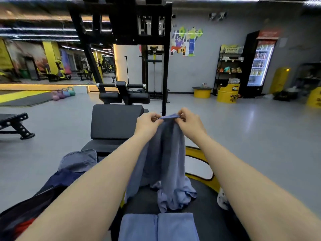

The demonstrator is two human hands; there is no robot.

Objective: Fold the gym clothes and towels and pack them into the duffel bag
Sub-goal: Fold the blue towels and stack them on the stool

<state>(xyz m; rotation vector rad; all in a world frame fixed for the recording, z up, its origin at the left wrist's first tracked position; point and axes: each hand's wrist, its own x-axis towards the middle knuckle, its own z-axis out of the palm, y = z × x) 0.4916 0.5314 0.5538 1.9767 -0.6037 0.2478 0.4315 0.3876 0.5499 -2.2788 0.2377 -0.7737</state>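
Now a blue towel [165, 153] is held up by its top edge, pinched by the fingers of the left hand [147, 121] and right hand [190, 121]; a folded towel [159, 226] lies near.

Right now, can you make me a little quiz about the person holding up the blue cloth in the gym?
1. True or false: both hands pinch the top edge of the hanging blue towel.
2. Where does the folded blue towel lie? A) on the grey floor B) at the bottom of the view, nearest the person C) on the snack shelf
3. Fill in: the kettlebells stand on the floor at the far ____ of the view.

Key
1. True: the left hand and right hand each pinch it.
2. B
3. left
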